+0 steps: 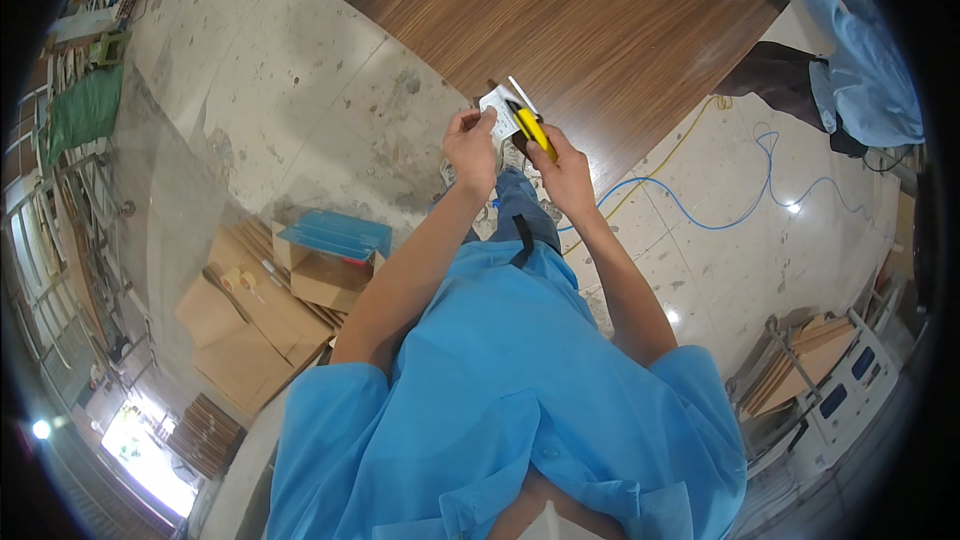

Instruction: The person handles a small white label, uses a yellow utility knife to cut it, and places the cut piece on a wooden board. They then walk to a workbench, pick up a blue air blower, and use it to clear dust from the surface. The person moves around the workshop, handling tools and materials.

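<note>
My left hand (pixel 472 152) pinches a small white printed card or label (pixel 499 110) between thumb and fingers. In my right hand (pixel 566 172) is a yellow and black utility knife (pixel 536 132), its front end against the label's right side. Both hands are close together at the near corner of a large brown wood-grain panel (pixel 570 20). A thin white strip (pixel 522 94) shows at that corner, just beyond the knife; what it belongs to I cannot make out.
Blue hose (pixel 700 226) and yellow cord (pixel 655 168) lie across the floor at right. Another person in a blue sleeve (pixel 850 30) is beside the panel's right side. At left are an open cardboard box (pixel 325 280) holding blue sheets and flattened cardboard (pixel 240 340).
</note>
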Available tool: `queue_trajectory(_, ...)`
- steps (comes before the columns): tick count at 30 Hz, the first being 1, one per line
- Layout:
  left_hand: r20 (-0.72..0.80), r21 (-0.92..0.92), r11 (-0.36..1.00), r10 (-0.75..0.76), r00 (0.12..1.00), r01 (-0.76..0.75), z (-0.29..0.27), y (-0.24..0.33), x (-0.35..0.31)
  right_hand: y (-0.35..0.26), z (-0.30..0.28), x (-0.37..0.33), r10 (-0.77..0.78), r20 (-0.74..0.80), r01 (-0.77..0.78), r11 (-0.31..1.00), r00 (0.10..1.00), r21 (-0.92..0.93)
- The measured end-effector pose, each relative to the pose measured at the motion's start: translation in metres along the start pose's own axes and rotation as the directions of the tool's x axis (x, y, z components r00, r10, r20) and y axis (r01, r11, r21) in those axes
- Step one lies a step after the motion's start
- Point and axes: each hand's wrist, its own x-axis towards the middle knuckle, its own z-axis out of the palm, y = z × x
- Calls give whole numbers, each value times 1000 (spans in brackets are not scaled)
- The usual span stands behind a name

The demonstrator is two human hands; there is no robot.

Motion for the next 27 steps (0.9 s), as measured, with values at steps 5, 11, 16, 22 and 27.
queue_trajectory(5,-8,-2,1000,25,1000,-25,1,-2,1,1,-2,16,255,137,-289,881,957,374)
queue_trajectory(11,1,2,1000,9,1000,-9,-1,-5,3,1,-3,33,280,193,-336,854,940,397)
queue_trajectory(16,-8,7,999,34,999,-34,0,-6,3,-11,-2,50,31,-187,-77,965,982,-250)
queue_trajectory(22,10,17,1000,14,1000,-14,-1,-1,-1,-30,-18,34,-19,-104,-7,972,994,-236)
queue_trajectory(27,-20,-6,1000,-15,1000,15,2,2,-3,-24,-18,-3,-163,37,167,941,986,-296)
